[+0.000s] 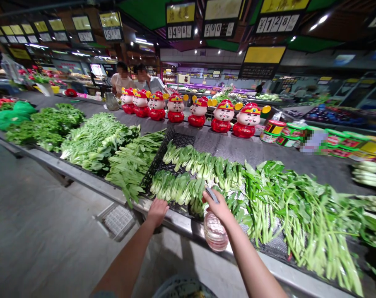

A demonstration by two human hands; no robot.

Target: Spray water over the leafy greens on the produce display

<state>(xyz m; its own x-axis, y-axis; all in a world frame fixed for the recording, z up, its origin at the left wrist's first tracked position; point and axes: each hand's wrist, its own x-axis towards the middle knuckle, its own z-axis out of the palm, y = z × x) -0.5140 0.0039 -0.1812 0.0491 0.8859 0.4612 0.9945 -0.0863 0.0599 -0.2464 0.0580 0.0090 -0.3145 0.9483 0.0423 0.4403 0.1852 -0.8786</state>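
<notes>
My right hand [217, 205] is closed round the head of a clear spray bottle [215, 232], whose round body hangs below my wrist. It hovers over rows of bok choy [188, 178] on the black mesh of a produce counter. My left hand [157, 211] rests on the counter's metal front rail [175, 223], fingers curled over the edge beside a black plastic crate wall [157, 165]. Long-stemmed greens [300, 211] lie to the right of the spray bottle.
Piles of leafy greens [95, 140] fill the counter to the left. A row of red and white figurines [200, 111] stands along the middle, with tins [278, 132] at the right. Two people [135, 80] stand behind. A floor drain grate [118, 219] lies below.
</notes>
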